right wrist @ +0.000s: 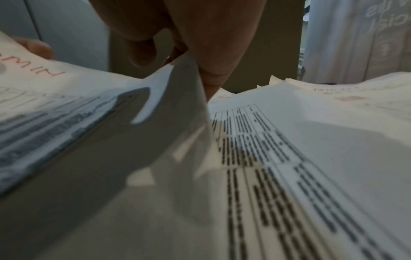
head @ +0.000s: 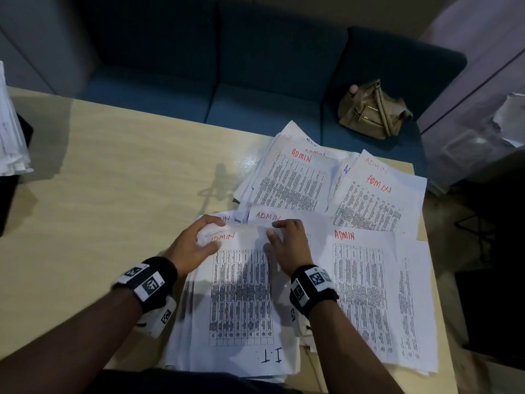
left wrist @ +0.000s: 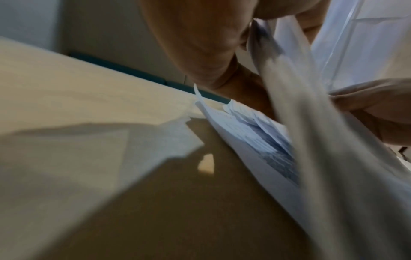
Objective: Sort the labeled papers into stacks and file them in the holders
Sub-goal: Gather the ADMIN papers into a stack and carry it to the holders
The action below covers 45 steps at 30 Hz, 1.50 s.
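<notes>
A stack of printed sheets lies on the table in front of me. Its top sheet (head: pixel 241 294) carries a red "ADMIN" at the far end and a black "I.T." at the near end. My left hand (head: pixel 199 240) grips that sheet's far left corner and my right hand (head: pixel 287 240) pinches its far right edge. In the wrist views the left hand (left wrist: pixel 211 44) and right hand (right wrist: pixel 200 44) hold the raised, curling sheet (right wrist: pixel 155 132) above the pile. More ADMIN sheets lie loose beyond (head: pixel 292 180), at the back right (head: pixel 372 200) and beside my right wrist (head: pixel 360 280).
The pale wooden table (head: pixel 113 180) is bare on its left half. A pile of papers (head: pixel 11 132) stands at the far left edge. A tan handbag (head: pixel 372 109) sits on the blue sofa behind. A clear plastic container (head: pixel 468 149) stands off the table's right.
</notes>
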Motion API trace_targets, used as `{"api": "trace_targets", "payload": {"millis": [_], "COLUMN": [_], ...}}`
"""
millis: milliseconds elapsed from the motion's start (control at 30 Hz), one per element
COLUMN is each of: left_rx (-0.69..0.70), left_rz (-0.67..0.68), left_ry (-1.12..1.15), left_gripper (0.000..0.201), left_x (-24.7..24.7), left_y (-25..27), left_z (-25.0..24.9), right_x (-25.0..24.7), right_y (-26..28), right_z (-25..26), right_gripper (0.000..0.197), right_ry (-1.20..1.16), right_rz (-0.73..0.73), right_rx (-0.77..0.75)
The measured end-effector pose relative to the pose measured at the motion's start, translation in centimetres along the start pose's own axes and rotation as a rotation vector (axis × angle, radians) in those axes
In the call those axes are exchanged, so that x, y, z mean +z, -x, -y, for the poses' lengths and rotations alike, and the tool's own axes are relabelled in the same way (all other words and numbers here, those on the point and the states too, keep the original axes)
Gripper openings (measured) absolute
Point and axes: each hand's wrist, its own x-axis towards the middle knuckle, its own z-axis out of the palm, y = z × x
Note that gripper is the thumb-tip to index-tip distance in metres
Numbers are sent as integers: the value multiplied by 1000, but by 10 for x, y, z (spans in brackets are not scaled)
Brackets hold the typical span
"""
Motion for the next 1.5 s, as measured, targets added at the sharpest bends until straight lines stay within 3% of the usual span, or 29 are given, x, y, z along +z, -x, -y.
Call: {"api": "trace_targets", "payload": {"millis": [100,200,267,367,500,567,633,700,767,833,933,1067,1233,1500], "left_rx": [-14,-6,-8,-11,-204,-312,-353,-331,-322,-349,-373,-369,-390,-392], "left_rz": [-62,-165,-238,-293,-237,-182,-150,-182,-254,-316,-342,-342,-351,-316], "left_ry": [56,47,49,145,243,160,27,-53,-84,-97,-155,-294,-252,-91], "left_gripper": [41,46,49,57,48,42,43,41,41,39,36,38,38,36], "left_x": [8,13,16,20,24,26,25,15,-2,-20,-43,-56,-51,-36], "left_y": [8,10,9,12,22,28,33,33,31,29,29,34,37,36], "left_z": [7,12,9,2,6,13,16,17,19,24,37,49,44,23], "right_x": [6,12,13,15,21,22,14,-2,-20,-31,-26,-25,-39,-153], "right_y": [2,4,5,7,6,5,3,-2,0,11,20,21,23,11], "right_z": [-8,-15,-17,-14,-3,3,0,-16,-36,-44,-56,-63,-44,34], "right_gripper": [17,8,11,17,18,20,21,30,56,81,83,42,28,22], "right_ry": [-88,-282,-436,-457,-424,-415,-360,-236,15,242,315,89,8,-149], "right_rz": [-114,-216,-252,-246,-259,-239,-230,-302,-280,-179,-132,-127,-169,-548], "right_rx": [23,183,294,290,241,221,246,371,607,709,646,654,537,61]}}
